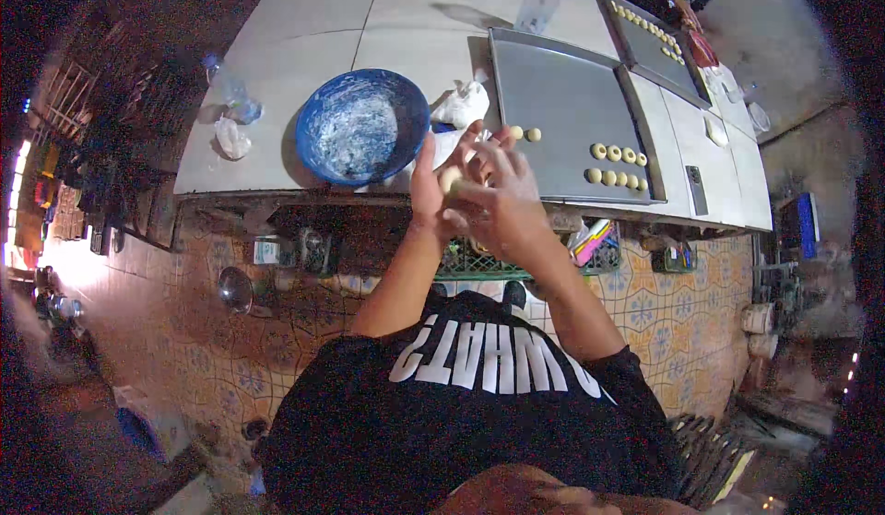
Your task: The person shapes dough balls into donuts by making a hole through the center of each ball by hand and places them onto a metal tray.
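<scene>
Just in front of the table edge, a small pale dough ball (450,179) lies between my two hands. My left hand (427,190) cups it from the left, its fingers pointing up and partly hidden. Over it comes my right hand (505,197), with bent fingers closed around the dough from the right; those fingers are slightly blurred. Beyond my right hand, a large grey metal tray (553,82) carries several round dough balls (615,179) in short rows at its near right and a pair near its left edge. To the left stands a blue bowl (361,128) dusted inside with white powder.
A white plastic bag (464,105) sits between bowl and tray. Clear crumpled bags (233,137) lie at the table's left. At the far right, another person's hand (687,12) is beside a second tray (645,45) with dough balls. A green crate (470,259) stands beneath the table.
</scene>
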`<act>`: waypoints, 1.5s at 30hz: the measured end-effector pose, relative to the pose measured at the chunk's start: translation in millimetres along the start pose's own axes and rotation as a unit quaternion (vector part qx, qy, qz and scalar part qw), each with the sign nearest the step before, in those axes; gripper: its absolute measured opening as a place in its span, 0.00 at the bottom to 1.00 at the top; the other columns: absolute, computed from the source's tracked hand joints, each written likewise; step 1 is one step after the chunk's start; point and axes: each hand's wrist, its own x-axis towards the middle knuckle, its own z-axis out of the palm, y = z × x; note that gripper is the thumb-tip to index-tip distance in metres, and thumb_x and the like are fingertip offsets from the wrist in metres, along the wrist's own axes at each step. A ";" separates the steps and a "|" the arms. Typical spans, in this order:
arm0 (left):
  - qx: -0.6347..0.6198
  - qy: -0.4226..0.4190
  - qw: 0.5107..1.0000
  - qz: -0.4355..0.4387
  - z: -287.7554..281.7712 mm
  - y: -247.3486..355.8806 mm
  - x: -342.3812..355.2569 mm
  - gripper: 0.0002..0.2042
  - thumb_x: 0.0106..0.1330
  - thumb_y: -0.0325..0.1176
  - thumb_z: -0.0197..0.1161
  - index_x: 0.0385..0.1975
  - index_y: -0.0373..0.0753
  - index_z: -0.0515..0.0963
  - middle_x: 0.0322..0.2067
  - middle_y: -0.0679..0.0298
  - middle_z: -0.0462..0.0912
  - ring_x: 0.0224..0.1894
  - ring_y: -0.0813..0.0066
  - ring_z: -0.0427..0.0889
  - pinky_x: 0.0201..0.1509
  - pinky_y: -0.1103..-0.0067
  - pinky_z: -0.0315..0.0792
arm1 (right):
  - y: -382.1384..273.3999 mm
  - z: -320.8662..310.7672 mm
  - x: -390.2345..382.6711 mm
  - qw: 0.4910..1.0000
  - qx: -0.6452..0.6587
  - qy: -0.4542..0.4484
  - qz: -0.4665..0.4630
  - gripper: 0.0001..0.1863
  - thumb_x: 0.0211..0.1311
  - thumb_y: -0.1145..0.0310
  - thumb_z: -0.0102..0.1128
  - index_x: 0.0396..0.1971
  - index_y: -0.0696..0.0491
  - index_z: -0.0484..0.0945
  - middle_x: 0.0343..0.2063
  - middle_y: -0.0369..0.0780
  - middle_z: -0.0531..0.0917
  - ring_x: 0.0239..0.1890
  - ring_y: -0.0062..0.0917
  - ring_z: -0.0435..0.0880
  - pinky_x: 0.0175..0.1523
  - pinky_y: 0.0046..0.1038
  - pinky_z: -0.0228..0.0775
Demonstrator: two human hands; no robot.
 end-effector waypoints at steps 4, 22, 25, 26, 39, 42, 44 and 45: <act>-0.075 -0.046 0.994 -0.066 -0.7 5.5 -5.7 0.40 0.74 0.71 0.44 0.74 0.45 0.65 0.73 0.45 0.65 0.75 0.48 0.65 0.72 0.54 0.70 | -6.3 -4.1 4.5 1.000 0.011 0.019 0.000 0.16 0.52 0.56 0.80 0.40 0.45 0.91 0.66 0.43 0.71 0.66 0.51 0.68 0.68 0.51 0.67; 0.711 0.130 0.686 0.080 24.5 0.8 -28.4 0.18 0.78 0.34 0.59 0.63 0.31 0.78 0.49 0.62 0.87 0.51 0.79 0.82 0.57 0.79 0.75 | 32.6 25.4 -25.3 0.940 0.298 0.105 0.128 0.25 0.63 0.69 0.72 0.59 0.62 0.81 0.56 0.50 0.80 0.53 0.39 0.82 0.62 0.33 0.73; 0.738 0.138 0.647 0.132 25.9 2.0 -29.5 0.17 0.76 0.31 0.63 0.58 0.29 0.81 0.47 0.61 0.89 0.49 0.78 0.84 0.56 0.78 0.76 | 32.4 26.1 -25.1 0.893 0.401 0.077 0.189 0.26 0.64 0.68 0.71 0.60 0.61 0.80 0.56 0.48 0.81 0.57 0.37 0.81 0.63 0.33 0.72; 0.754 0.151 0.628 0.120 30.4 3.2 -29.2 0.16 0.73 0.31 0.66 0.56 0.29 0.82 0.47 0.61 0.89 0.48 0.78 0.85 0.54 0.78 0.78 | 35.5 26.4 -26.5 0.884 0.411 0.059 0.213 0.25 0.65 0.69 0.69 0.61 0.60 0.80 0.57 0.47 0.80 0.59 0.35 0.80 0.64 0.33 0.70; 0.822 0.140 0.518 0.192 28.5 -12.7 -18.4 0.17 0.64 0.29 0.75 0.50 0.28 0.83 0.42 0.54 0.89 0.40 0.70 0.88 0.44 0.75 0.81 | 29.6 6.2 -32.4 0.958 0.246 0.049 0.138 0.30 0.60 0.80 0.59 0.65 0.59 0.75 0.61 0.55 0.77 0.65 0.54 0.76 0.72 0.41 0.66; 0.817 0.101 0.528 0.209 21.0 -12.1 -14.4 0.16 0.64 0.30 0.76 0.48 0.29 0.83 0.45 0.56 0.88 0.45 0.69 0.88 0.47 0.74 0.81 | 30.8 4.6 -33.1 0.953 0.246 0.071 0.162 0.28 0.61 0.78 0.61 0.64 0.59 0.76 0.58 0.54 0.81 0.62 0.49 0.80 0.70 0.40 0.69; 0.795 0.098 0.559 0.214 15.8 -11.4 -13.9 0.17 0.64 0.30 0.76 0.49 0.30 0.83 0.46 0.57 0.87 0.46 0.69 0.88 0.48 0.75 0.81 | 30.0 -0.8 -31.8 0.942 0.276 0.062 0.178 0.26 0.62 0.77 0.62 0.62 0.60 0.77 0.56 0.54 0.82 0.61 0.47 0.82 0.68 0.40 0.70; 0.772 0.096 0.589 0.218 13.6 -10.7 -14.1 0.17 0.63 0.30 0.76 0.49 0.30 0.82 0.47 0.58 0.87 0.46 0.69 0.87 0.49 0.75 0.81 | 29.3 -3.0 -31.0 0.931 0.306 0.051 0.195 0.24 0.63 0.76 0.62 0.61 0.61 0.78 0.55 0.54 0.83 0.60 0.45 0.83 0.67 0.39 0.71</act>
